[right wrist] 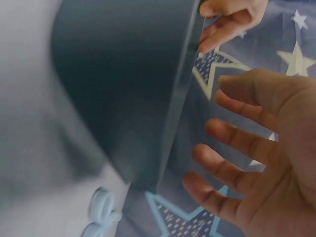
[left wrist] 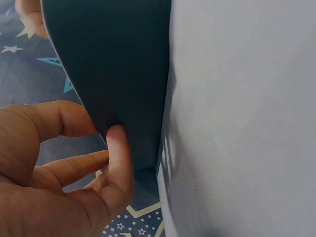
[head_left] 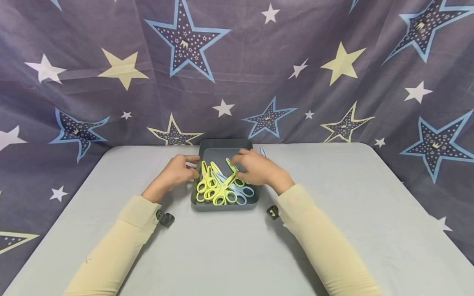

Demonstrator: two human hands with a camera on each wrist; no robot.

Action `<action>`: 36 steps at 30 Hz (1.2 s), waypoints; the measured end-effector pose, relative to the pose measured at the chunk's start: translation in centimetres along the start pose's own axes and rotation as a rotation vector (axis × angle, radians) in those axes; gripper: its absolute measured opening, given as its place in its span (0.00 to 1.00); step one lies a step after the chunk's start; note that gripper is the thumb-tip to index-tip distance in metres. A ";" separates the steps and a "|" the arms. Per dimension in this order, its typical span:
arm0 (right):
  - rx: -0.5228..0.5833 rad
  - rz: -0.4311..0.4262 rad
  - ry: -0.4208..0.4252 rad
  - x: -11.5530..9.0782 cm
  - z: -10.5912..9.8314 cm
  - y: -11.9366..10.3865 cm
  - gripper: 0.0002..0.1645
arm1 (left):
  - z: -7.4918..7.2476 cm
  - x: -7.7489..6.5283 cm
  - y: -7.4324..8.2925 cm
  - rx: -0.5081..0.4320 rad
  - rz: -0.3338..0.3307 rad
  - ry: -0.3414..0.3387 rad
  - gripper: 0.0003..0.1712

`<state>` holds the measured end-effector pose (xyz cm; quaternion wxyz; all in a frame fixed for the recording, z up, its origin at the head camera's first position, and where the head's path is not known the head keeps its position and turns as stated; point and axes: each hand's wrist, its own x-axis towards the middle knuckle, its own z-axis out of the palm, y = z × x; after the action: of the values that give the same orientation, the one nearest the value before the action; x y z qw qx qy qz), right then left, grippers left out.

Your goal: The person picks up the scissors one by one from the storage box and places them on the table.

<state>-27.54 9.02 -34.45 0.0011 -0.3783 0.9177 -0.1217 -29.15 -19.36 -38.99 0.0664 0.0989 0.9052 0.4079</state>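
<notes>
A dark grey tray (head_left: 222, 207) stands toward the back of the table with several scissors in it. Yellow-green scissors (head_left: 221, 191) lie on top of the pile, and light blue scissors (head_left: 245, 190) lie partly under them. My left hand (head_left: 177, 170) pinches the tray's left rim; in the left wrist view the thumb (left wrist: 120, 153) presses the outer wall while other fingers pass behind the edge. Over the tray's right side hovers my right hand (head_left: 257, 166), fingers spread and loosely bent, holding nothing in the right wrist view.
Light blue scissors (right wrist: 101, 210) lie on the table just outside the tray's right side, mostly hidden by the right hand in the head view. A star-patterned curtain (head_left: 296, 82) hangs right behind the table (head_left: 222, 255).
</notes>
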 end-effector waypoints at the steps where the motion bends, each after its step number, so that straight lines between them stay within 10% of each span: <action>1: -0.011 0.001 -0.002 0.1 0.0 -0.4 0.22 | 0.0 0.0 0.0 0.000 0.002 0.001 0.42; 20: -0.211 0.053 -0.070 1.4 2.0 -6.3 0.27 | -0.1 0.1 0.0 -0.016 -0.005 -0.012 0.42; 36: -0.126 -0.010 -0.102 1.6 3.9 -7.3 0.23 | 0.0 0.1 0.0 -0.035 0.004 -0.008 0.41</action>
<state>-23.25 2.08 -36.44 0.0233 -0.3878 0.9204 -0.0442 -29.23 -19.36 -39.02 0.0706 0.1012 0.8974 0.4235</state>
